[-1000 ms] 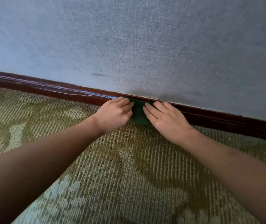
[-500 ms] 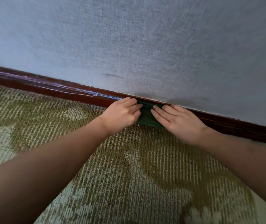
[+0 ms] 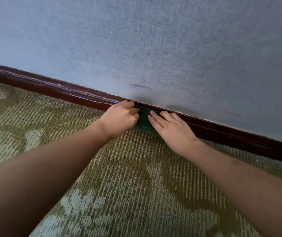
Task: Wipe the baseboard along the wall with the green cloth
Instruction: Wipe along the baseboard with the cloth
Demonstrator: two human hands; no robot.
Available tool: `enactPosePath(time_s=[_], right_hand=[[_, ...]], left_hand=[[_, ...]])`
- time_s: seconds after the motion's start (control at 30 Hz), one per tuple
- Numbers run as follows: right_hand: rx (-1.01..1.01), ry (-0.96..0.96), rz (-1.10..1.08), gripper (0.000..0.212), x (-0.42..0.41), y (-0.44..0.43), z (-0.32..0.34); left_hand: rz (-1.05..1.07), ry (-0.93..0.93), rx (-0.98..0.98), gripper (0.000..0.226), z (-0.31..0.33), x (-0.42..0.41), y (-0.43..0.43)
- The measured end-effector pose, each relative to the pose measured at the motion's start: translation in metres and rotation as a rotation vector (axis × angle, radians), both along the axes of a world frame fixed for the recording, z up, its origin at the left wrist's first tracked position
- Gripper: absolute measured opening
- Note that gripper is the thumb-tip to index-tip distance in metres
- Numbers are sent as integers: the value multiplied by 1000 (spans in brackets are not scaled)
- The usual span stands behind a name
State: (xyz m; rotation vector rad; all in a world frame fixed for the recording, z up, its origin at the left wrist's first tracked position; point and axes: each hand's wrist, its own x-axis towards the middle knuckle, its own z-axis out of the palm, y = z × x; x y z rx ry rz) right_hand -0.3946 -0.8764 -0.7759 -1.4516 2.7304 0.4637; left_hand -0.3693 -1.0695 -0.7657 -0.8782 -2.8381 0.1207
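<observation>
1. The patterned carpet [image 3: 119, 177] fills 6 o'clock; its loops could snag the cloth's lower edge.
2. The left hand [image 3: 119, 117], at the green cloth's [image 3: 144, 121] 9 o'clock, grips its edge with curled fingers. The right hand [image 3: 171, 129], at 3 o'clock, presses it flat-fingered.
3. The cloth lies against the dark baseboard [image 3: 51, 89]; uneven pressure could bunch it, missing the ledge below the wall [image 3: 154, 48].

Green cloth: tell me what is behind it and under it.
Behind the green cloth runs the dark baseboard; the stretch it covers is hidden. Its lower edge meets the carpet.
</observation>
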Motion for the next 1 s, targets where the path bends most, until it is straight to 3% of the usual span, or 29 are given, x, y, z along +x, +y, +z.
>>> enactPosePath(time_s=[0.23,0.4,0.57,0.7,0.77,0.87,1.0], right_hand=[[-137,72,-24,63,5,17,12],[-128,105,-53,56,5,31,12],[-22,-50,-83,63,1,27,4],[-58,-84,-118,65,3,24,3],[-81,-92,-124,64,6,23,3],[-53,-97,-80,61,12,20,1],[-124,-7,-70,57,13,24,11]], left_hand=[[-97,49,2,18,0,2,11],[-111,66,14,17,-1,-7,25],[-35,-14,13,16,-1,-6,25],[60,-70,50,11,-2,-9,28],[21,-42,22,9,-3,-8,28],[2,-144,-119,14,-9,0,25],[-50,-48,-64,14,-3,5,23]])
